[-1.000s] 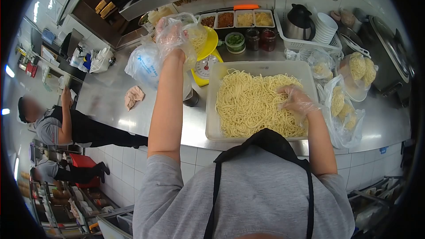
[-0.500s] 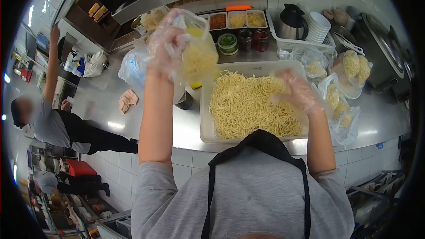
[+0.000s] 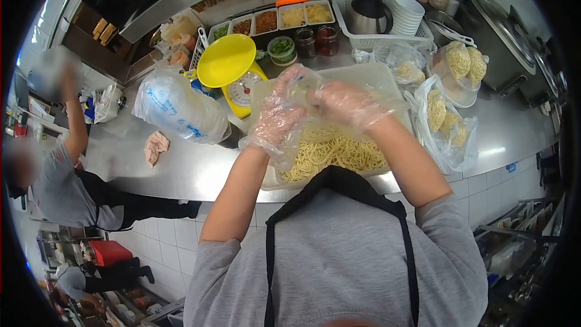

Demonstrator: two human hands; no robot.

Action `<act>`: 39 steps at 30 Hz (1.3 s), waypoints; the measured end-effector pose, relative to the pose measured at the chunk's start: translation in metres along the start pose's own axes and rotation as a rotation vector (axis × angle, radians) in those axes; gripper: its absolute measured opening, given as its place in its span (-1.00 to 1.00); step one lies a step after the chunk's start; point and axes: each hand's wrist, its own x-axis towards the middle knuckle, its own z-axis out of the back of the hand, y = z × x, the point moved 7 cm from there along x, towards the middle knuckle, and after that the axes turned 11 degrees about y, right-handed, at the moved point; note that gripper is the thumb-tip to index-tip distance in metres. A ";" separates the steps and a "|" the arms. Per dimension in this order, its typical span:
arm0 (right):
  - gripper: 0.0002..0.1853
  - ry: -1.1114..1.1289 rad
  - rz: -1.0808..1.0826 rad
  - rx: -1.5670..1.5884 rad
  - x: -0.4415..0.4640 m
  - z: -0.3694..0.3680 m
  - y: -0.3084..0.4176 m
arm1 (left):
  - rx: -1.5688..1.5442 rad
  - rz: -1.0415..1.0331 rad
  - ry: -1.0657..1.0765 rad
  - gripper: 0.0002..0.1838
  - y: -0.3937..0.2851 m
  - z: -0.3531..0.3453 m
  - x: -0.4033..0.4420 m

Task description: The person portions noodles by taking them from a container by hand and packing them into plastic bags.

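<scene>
Left hand [image 3: 279, 115]: part-curled, gripping clear bag [image 3: 302, 93].
Right hand [image 3: 346, 103]: fingers bent at bag's opposite side; grip blurred.
Clear bag: between hands, above noodles [image 3: 339, 156] in tray [image 3: 378, 75].

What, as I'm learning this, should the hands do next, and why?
Perhaps gather the top of the clear plastic bag: the plastic-gloved left hand and right hand both hold it, above the pale yellow noodles in the translucent rectangular tub.
</scene>
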 end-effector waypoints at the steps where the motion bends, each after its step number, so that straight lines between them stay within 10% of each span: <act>1: -0.65 -0.055 -0.023 0.147 -0.004 0.005 -0.006 | -0.100 0.045 0.022 -0.23 0.003 -0.002 -0.001; 7: -0.68 -0.156 -0.059 0.441 -0.014 0.014 -0.018 | 0.006 0.038 0.111 -0.22 0.014 -0.016 0.009; 9: -0.79 -0.039 0.012 -0.136 0.002 -0.007 -0.013 | 0.080 -0.129 0.138 -0.22 0.028 -0.011 0.014; 16: -0.83 -0.201 0.123 -0.158 -0.008 0.006 -0.002 | 0.096 -0.067 0.063 -0.26 0.014 -0.009 0.008; 21: -0.86 -0.456 0.502 0.096 -0.037 0.042 0.026 | 0.086 -0.158 0.120 -0.30 0.042 -0.019 0.025; 28: -0.93 -0.366 0.324 0.916 -0.040 0.039 0.006 | 0.365 -0.101 0.158 -0.63 0.069 -0.033 0.024; 39: -0.76 -1.292 0.575 0.818 -0.182 0.160 0.002 | 0.374 -0.047 0.125 -0.77 0.072 -0.031 0.017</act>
